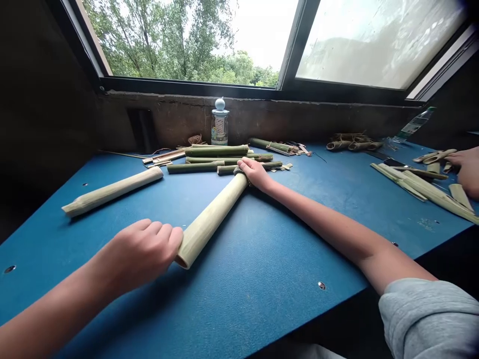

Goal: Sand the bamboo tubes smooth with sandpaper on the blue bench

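Note:
A pale, peeled bamboo tube (213, 219) slants across the blue table, its open end towards me. My left hand (149, 247) is closed in a fist around the left side of that near end. At the far end my right hand (255, 174) is closed, fingers curled over the tube's tip. A small dark grey piece (238, 170) shows under its fingers; what it is I cannot make out. Another peeled bamboo tube (116, 191) lies to the left, apart from both hands. Just beyond my right hand are several green bamboo tubes (217, 150).
Along the wall stand a glass jar with a blue ball lid (219, 124) and, far right, a tilted plastic bottle (415, 124). Bamboo pieces (352, 144) and split strips (430, 192) lie on the right, near another person's hand (466, 169). The blue table (262, 279) has metal fasteners.

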A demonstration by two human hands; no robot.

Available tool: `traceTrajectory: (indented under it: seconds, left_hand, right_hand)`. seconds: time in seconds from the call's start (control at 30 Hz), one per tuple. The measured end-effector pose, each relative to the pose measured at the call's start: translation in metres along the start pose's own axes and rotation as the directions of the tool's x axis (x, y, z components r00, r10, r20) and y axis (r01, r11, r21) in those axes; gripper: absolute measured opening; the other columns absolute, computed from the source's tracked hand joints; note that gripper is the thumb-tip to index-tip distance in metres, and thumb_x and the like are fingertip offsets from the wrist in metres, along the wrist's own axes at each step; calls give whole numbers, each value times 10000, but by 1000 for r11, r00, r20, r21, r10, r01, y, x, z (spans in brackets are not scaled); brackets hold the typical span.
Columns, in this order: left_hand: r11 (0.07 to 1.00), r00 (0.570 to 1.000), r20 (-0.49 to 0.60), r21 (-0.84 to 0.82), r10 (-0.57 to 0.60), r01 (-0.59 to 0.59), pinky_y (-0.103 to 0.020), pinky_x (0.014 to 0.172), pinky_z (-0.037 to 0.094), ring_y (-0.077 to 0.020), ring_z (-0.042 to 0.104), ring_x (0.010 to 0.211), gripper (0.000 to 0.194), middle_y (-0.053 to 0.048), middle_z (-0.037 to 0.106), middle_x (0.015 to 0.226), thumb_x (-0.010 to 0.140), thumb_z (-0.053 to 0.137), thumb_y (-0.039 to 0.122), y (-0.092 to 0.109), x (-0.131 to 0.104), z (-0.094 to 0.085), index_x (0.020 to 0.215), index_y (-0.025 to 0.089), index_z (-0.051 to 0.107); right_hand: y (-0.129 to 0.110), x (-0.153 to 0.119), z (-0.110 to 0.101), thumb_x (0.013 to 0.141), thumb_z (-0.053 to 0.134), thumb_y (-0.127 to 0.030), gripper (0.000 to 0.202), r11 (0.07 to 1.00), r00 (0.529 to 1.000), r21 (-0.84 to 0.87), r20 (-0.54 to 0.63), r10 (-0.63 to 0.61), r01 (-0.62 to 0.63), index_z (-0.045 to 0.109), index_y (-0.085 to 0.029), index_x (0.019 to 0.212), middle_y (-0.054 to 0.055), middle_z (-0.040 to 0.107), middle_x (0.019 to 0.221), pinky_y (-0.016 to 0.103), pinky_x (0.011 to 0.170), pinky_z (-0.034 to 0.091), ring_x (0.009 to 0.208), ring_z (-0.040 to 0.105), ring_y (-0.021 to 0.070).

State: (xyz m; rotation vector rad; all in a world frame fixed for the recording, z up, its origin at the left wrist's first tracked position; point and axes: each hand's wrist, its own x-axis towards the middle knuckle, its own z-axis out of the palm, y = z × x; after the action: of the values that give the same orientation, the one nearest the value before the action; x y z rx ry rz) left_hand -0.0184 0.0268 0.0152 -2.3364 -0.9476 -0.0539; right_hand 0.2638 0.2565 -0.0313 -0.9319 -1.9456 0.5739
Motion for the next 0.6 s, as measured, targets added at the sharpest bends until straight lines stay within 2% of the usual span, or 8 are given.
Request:
traceTrajectory:
  seconds: [0.07,0.13,0.23,0.33,0.4,0.47,0.53,0.6]
  left_hand:
    - [995,991,-113,80,65,-56,-333,551,218,-164,336,505,319,0,428,533,866,421,45,-7,-2,0,596,213,446]
    - [975,975,-165,191,149,-116,-326,545,220,-155,309,512,314,15,400,536,877,449,46,-12,-4,-4,608,208,452]
    - [928,958,-143,318,248,-193,-314,546,267,-141,359,538,236,30,440,583,894,493,98,-15,-5,-13,686,204,528]
    - [941,960,-170,292,224,-168,-311,550,318,-130,404,541,238,49,451,588,909,451,156,-20,-5,-17,702,216,552]
    - [985,972,-215,160,98,-64,-304,530,332,-114,421,503,320,60,442,539,916,367,195,-28,-5,-13,650,227,542]
    - [991,980,-172,-100,-103,87,-271,458,319,-85,443,441,400,72,448,474,909,296,255,-40,-6,-7,596,223,543]
    - [869,957,27,-413,-288,273,-218,376,291,-57,458,377,442,83,467,426,895,271,290,-54,-8,1,548,207,532]
    - [713,921,194,-586,-337,384,-182,331,280,-45,447,329,444,80,465,395,891,267,271,-66,-11,8,518,196,497]
  right_hand:
    - [-2,1,1,923,440,-513,411,1000,999,-12,19,-26,26,320,-220,659,-30,365,658,282,627,275,643,352,135]
    - [-2,3,2,927,437,-540,432,999,998,-13,43,-46,47,323,-219,663,-30,361,661,282,626,278,645,348,134]
    - [-3,5,2,929,418,-591,466,998,995,-1,81,-60,60,327,-218,665,-30,353,656,280,614,285,634,347,130]
    - [-5,5,1,920,426,-619,493,997,991,4,106,-77,77,323,-218,652,-33,340,640,279,592,280,610,337,124]
    - [-10,3,1,915,448,-622,506,995,989,0,106,-102,102,326,-216,638,-32,342,631,281,586,274,605,335,122]
    - [-18,0,4,920,456,-616,505,991,985,0,109,-136,137,359,-210,635,-27,371,629,283,590,284,611,355,124]
    - [-28,-4,9,937,446,-601,491,985,978,10,117,-172,172,402,-204,651,-23,403,635,281,595,296,616,375,124]
    - [-37,-9,15,957,437,-574,471,975,968,6,116,-223,224,422,-201,669,-25,412,636,278,595,299,609,375,119]
